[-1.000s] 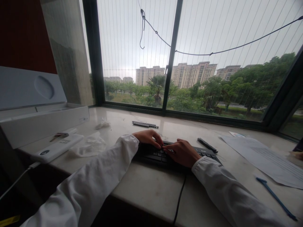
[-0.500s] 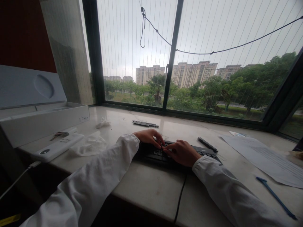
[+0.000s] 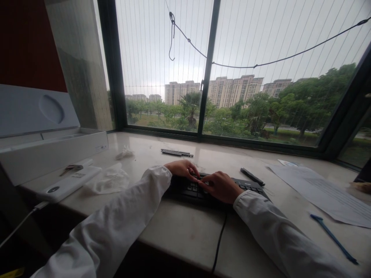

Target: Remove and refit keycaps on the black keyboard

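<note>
A pale, glossy stone-like surface (image 3: 174,227) is lit by grey daylight let in through a wide window, its dark frame (image 3: 206,77) set at twelve o'clock from the keyboard. The panes are crossed by thin vertical wires and a sagging, knotted cord (image 3: 232,66); trees and beige apartment blocks are seen beyond.

The black plastic keyboard (image 3: 199,195) is placed at the dial's centre, partly covered by both hands. The left hand (image 3: 183,169) and right hand (image 3: 222,187) are bent over its keys, fingers curled and tips brought together; whether a small piece is pinched there cannot be told. Both wrists are gathered in loose white fabric sleeves (image 3: 116,220).

At nine, crinkled translucent film (image 3: 108,179) is spread beside a smooth white slab (image 3: 69,184), on which a metal key (image 3: 71,169) is laid. A smooth white box (image 3: 58,154) is stood at ten. Slim dark strips (image 3: 176,153) are laid at eleven, a ridged dark bar (image 3: 252,176) at one, printed paper (image 3: 319,189) at three, a thin blue tool (image 3: 333,237) at four.
</note>
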### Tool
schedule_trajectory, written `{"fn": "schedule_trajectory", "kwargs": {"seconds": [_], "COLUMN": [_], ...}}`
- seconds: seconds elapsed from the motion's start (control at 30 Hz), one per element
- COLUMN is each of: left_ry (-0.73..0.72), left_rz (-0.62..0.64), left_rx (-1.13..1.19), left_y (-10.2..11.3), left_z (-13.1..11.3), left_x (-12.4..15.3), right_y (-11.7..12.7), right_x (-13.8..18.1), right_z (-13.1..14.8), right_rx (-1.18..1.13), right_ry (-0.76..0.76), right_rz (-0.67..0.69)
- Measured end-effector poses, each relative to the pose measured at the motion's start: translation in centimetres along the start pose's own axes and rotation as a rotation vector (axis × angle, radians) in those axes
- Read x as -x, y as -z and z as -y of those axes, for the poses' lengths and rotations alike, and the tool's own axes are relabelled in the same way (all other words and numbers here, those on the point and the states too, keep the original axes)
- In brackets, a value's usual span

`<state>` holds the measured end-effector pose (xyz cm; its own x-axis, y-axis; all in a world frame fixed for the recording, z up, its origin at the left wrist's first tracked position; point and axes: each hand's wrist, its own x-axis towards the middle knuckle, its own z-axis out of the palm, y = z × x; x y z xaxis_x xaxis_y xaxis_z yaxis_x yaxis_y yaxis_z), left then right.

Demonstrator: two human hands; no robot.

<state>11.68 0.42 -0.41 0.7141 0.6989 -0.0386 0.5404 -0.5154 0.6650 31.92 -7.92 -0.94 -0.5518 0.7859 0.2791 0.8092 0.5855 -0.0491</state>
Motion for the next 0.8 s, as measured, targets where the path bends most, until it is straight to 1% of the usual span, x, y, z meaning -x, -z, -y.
{"fn": "schedule_trajectory", "kwargs": {"seconds": [0.2,0.3,0.43,0.53,0.8], "left_ry": [0.069,0.115,0.218,0.263,0.275], "left_rz": [-0.028,-0.030,-0.074,-0.101,-0.141], "left_rx": [0.146,0.186,0.159,0.122,0.083], "left_y": [-0.4,-0.6,-0.7,-0.8,-0.9], "left_z": [0.6,0.4,-0.2,-0.5,-0.2], "left_x": [-0.5,-0.6,-0.7,-0.8,-1.3], "right_y": [0.0,0.1,0.2,0.2,0.2], "right_x": [0.0,0.0,0.0,0.0,-0.1], "right_z": [0.1,0.1,0.3,0.4,0.6], "right_rx": [0.059,0.090,0.110,0.133,0.146], "right_ry": [0.030,0.042,0.058,0.059,0.066], "right_rz": [-0.010,-0.013,-0.016,-0.012,-0.004]}}
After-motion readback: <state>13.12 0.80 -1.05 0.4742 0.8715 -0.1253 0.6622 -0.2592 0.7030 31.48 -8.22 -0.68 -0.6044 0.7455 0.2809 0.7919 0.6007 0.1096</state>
